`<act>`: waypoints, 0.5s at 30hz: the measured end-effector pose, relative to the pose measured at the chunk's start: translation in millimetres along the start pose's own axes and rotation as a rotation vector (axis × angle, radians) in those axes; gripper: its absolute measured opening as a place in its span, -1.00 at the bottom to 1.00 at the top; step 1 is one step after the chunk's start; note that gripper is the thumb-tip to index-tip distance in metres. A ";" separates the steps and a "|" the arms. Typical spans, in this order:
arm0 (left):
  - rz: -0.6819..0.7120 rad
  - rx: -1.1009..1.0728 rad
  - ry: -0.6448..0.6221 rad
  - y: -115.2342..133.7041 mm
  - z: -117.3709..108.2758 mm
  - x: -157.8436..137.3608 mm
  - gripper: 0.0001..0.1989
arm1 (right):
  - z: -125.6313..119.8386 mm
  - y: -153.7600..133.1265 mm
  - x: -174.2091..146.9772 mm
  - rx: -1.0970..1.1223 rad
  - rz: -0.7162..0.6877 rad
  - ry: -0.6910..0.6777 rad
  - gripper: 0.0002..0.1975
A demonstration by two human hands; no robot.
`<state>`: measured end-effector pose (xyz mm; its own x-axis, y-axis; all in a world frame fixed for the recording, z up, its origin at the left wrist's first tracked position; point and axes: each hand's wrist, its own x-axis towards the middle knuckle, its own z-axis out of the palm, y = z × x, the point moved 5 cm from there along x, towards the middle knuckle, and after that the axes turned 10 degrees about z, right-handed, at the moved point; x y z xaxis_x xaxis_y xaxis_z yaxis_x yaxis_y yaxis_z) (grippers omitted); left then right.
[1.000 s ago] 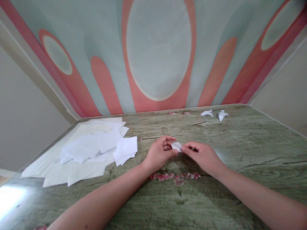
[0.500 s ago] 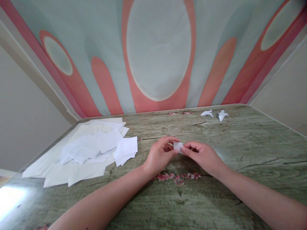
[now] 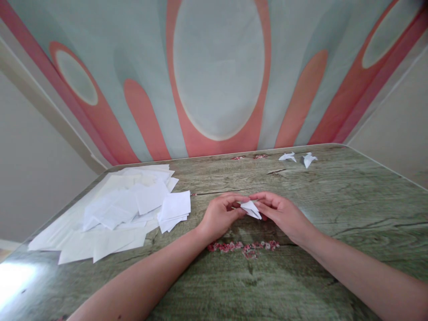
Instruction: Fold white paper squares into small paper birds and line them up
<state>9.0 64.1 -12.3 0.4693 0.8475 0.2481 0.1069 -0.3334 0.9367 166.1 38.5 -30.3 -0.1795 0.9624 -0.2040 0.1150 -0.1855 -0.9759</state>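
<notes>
A small piece of folded white paper (image 3: 250, 209) is held between my two hands above the middle of the table. My left hand (image 3: 223, 216) pinches its left side with thumb and fingers. From the other side my right hand (image 3: 282, 215) grips the upper right part, thumb toward me. Layers of the paper stand slightly apart at its lower right, and a pointed flap shows there. My fingertips hide parts of its far edge.
On the left lies a spread pile of white paper sheets (image 3: 76, 232), with a small stack of square sheets (image 3: 174, 207) at its right. Two folded paper figures, one (image 3: 287, 157) beside another (image 3: 309, 159), rest at the back right. A patterned wall covering (image 3: 219, 67) rises behind the wood-grain table (image 3: 351, 200).
The folded paper has turned in my fingers, from a flat square look to a pointed, layered one. My right fingers have moved up along its far edge.
</notes>
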 end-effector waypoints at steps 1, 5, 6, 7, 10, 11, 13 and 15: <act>-0.027 -0.041 0.008 -2.7 0.5 -0.3 -0.73 | -0.2 0.7 0.2 0.011 0.002 -0.002 -0.69; -0.115 -0.162 0.022 -9.2 2.3 -0.9 -0.77 | 0.1 1.0 -0.2 0.017 -0.011 -0.006 -0.74; -0.123 -0.180 0.023 -9.4 2.4 -0.8 -0.78 | 0.9 0.6 -0.4 0.014 -0.015 -0.010 -0.74; -0.127 -0.197 0.024 -9.5 2.5 -0.7 -0.80 | 1.7 0.1 -0.6 0.012 -0.018 -0.014 -0.75; -0.127 -0.253 0.014 -10.3 3.5 -0.4 -0.78 | 4.3 -1.1 -0.1 0.015 -0.021 -0.024 -0.76; -0.126 -0.272 0.007 -10.9 4.1 -0.4 -0.76 | 4.9 -1.3 0.2 0.021 -0.023 -0.028 -0.75; -0.130 -0.306 -0.012 -12.0 5.5 -0.6 -0.73 | 4.8 -1.6 1.0 0.032 -0.030 -0.023 -0.73; -0.135 -0.332 -0.031 -11.4 6.8 -1.2 -0.70 | 2.9 -2.2 1.4 0.028 -0.044 0.003 -0.71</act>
<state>13.2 64.1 -25.0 0.4975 0.8599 0.1138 -0.1181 -0.0628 0.9910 162.7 39.7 -28.6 -0.1809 0.9704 -0.1602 0.0794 -0.1480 -0.9858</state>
